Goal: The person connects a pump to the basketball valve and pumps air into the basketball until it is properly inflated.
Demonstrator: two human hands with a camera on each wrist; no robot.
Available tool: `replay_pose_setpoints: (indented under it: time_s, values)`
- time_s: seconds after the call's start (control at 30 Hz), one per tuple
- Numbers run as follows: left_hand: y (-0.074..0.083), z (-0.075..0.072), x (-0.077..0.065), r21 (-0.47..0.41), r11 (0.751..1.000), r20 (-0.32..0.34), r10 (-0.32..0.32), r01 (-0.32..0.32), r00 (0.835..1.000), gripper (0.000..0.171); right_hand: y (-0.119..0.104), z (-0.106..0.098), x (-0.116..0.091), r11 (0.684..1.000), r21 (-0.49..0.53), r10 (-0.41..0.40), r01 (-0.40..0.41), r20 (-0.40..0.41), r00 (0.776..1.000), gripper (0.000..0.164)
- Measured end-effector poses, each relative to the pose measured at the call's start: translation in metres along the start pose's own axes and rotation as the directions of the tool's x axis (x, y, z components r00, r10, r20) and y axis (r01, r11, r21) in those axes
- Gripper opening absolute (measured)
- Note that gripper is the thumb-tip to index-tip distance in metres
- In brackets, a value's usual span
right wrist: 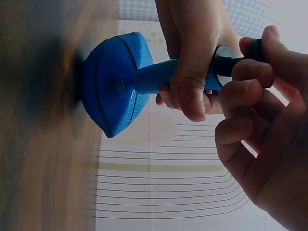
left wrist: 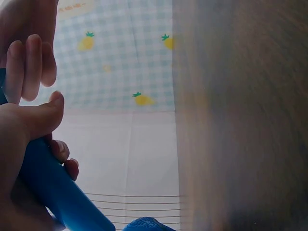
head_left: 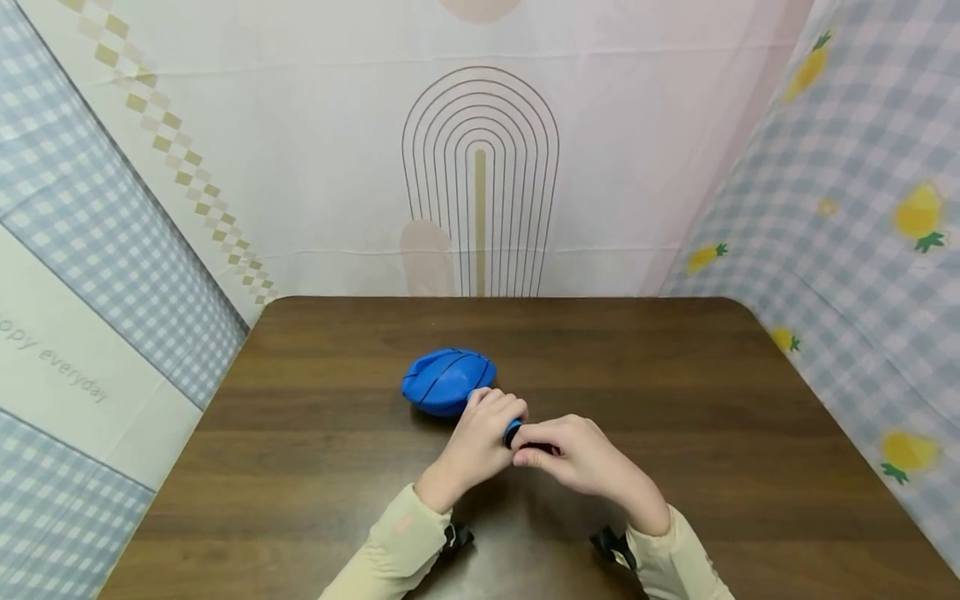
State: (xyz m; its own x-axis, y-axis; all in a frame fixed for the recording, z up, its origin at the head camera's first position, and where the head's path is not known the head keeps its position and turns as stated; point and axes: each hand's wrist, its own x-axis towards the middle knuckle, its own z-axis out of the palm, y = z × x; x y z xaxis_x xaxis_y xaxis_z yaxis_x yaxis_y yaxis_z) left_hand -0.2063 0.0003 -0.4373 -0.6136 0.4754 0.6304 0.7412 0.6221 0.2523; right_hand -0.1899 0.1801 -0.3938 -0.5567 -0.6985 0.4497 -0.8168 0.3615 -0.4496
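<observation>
A blue ball point(head_left: 447, 380) with black seams, creased and partly flattened, lies on the wooden table. Against it stands the nozzle end of a blue hand pump point(right wrist: 154, 77), tilted up toward the person. My left hand point(head_left: 483, 435) grips the pump's barrel point(left wrist: 60, 190), fingers and thumb wrapped around it. On the other end, my right hand point(head_left: 585, 457) holds the black handle point(right wrist: 256, 50) between thumb and curled fingers. A short black rod shows between barrel and handle in the right wrist view. The left fingers partly cover the barrel.
The brown table point(head_left: 675, 367) extends around both hands. A pale cloth point(head_left: 330, 167) with an arch pattern hangs behind its far edge, and checked cloths point(head_left: 847, 217) with yellow fruit prints hang at the right. Black straps point(head_left: 615, 546) sit at both wrists.
</observation>
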Motion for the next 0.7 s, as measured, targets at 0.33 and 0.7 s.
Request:
replay_pose_setpoints:
  time_s: [0.33,0.7]
  values:
    - [0.0,0.0,-0.002,0.027,1.0,0.024,0.003,-0.003,1.0,0.026,0.002,0.001,-0.002,0.999,0.046,0.027,-0.03,0.064,0.998,0.004]
    - [0.003,-0.001,0.001,0.005,1.0,0.015,0.01,-0.01,1.0,0.02,-0.03,-0.016,-0.003,0.955,-0.283,-0.094,0.09,0.0,0.996,0.009]
